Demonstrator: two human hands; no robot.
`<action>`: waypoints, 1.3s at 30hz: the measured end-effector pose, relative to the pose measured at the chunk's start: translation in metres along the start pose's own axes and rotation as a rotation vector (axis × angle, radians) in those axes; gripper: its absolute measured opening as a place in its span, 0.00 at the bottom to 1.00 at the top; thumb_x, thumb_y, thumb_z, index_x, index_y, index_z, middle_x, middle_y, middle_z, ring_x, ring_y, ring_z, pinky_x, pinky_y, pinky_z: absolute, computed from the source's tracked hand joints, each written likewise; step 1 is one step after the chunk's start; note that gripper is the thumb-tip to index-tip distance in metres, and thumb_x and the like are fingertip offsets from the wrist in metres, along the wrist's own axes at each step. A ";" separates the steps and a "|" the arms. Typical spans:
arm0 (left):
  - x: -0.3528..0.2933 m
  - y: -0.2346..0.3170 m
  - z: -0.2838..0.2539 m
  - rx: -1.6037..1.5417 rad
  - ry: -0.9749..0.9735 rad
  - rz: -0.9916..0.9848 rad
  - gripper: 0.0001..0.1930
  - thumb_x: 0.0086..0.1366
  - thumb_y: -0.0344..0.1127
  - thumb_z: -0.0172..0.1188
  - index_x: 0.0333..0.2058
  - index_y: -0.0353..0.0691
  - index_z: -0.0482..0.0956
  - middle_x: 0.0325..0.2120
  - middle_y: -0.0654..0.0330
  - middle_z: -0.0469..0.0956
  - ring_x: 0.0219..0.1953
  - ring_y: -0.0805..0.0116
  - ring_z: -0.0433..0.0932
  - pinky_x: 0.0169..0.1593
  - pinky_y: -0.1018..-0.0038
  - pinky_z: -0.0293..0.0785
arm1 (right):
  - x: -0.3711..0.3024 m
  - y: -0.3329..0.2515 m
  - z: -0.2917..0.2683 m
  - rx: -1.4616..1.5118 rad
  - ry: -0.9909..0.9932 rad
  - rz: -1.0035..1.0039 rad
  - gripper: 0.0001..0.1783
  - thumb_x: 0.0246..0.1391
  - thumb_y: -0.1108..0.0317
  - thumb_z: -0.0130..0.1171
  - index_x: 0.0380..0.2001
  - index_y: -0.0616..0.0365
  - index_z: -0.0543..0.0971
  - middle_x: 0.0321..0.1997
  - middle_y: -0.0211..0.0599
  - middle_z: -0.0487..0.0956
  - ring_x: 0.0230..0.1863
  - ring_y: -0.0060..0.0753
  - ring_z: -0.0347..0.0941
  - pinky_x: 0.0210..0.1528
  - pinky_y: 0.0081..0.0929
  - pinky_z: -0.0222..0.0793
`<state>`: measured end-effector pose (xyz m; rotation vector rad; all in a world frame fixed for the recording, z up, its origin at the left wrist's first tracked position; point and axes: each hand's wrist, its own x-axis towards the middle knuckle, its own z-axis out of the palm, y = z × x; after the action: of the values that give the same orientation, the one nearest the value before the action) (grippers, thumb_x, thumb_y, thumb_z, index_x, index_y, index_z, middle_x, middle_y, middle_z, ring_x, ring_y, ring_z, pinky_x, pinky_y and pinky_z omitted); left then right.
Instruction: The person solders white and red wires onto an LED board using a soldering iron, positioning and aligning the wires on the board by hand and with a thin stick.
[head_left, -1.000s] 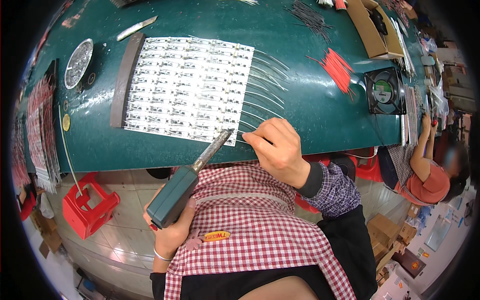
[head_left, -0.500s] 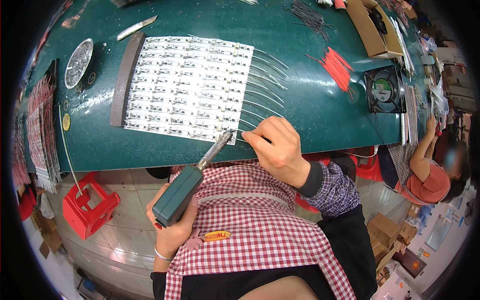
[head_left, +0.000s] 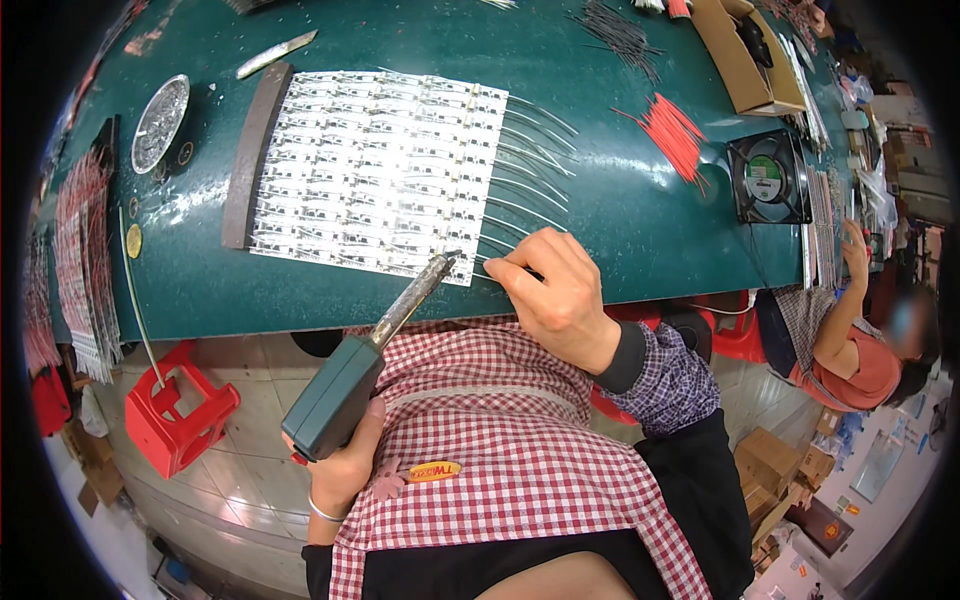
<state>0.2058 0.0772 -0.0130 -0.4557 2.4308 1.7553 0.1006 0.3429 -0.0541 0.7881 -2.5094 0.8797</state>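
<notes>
Panel of white circuit strips [head_left: 375, 170] lies flat on the green worktop [head_left: 640, 250], a dark bar [head_left: 252, 160] along its left edge and pale wires [head_left: 543, 112] curving out past its right edge. It looks thin, light and fairly stiff, so its outer edges seem the safest place to hold; the densely populated face could probably be knocked or scorched. The left hand [head_left: 345, 465] is wrapped around the bulky green handle of a soldering iron [head_left: 335, 395], whose metal shaft slants up to the panel's near right corner, its tip at or just above the surface; contact cannot be told. The iron is probably the heaviest thing in hand, rigid and easy to grip by that handle, while the bare shaft is likely hot and no place for fingers. The right hand [head_left: 555, 300] has thumb and forefinger pressed together, pinching what seems to be a thin wire [head_left: 480, 259] beside that corner. Such a wire looks springy and apt to slip, so a fingertip pinch near its end suits it.
</notes>
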 end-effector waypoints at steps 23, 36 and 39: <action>0.007 0.010 0.002 0.162 -0.107 0.231 0.11 0.48 0.21 0.65 0.33 0.29 0.81 0.26 0.55 0.78 0.23 0.66 0.78 0.29 0.75 0.73 | -0.010 -0.012 0.003 0.025 0.002 0.007 0.09 0.39 0.79 0.62 0.30 0.61 0.79 0.29 0.35 0.75 0.33 0.37 0.73 0.35 0.33 0.68; -0.003 -0.003 -0.008 -0.030 -0.021 -0.048 0.15 0.54 0.23 0.67 0.41 0.32 0.80 0.29 0.62 0.78 0.22 0.77 0.71 0.27 0.79 0.67 | -0.006 -0.011 0.001 0.021 0.031 0.014 0.12 0.37 0.82 0.65 0.29 0.61 0.80 0.27 0.34 0.75 0.29 0.36 0.73 0.29 0.31 0.67; 0.006 0.010 -0.004 -0.072 0.050 -0.108 0.14 0.50 0.23 0.70 0.38 0.31 0.82 0.31 0.60 0.83 0.31 0.73 0.80 0.36 0.76 0.75 | -0.001 -0.012 -0.002 0.039 0.005 0.034 0.11 0.38 0.81 0.65 0.29 0.61 0.80 0.27 0.34 0.75 0.30 0.37 0.73 0.29 0.31 0.67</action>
<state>0.1975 0.0752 -0.0036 -0.6340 2.3336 1.8118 0.1093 0.3368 -0.0476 0.7569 -2.5150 0.9434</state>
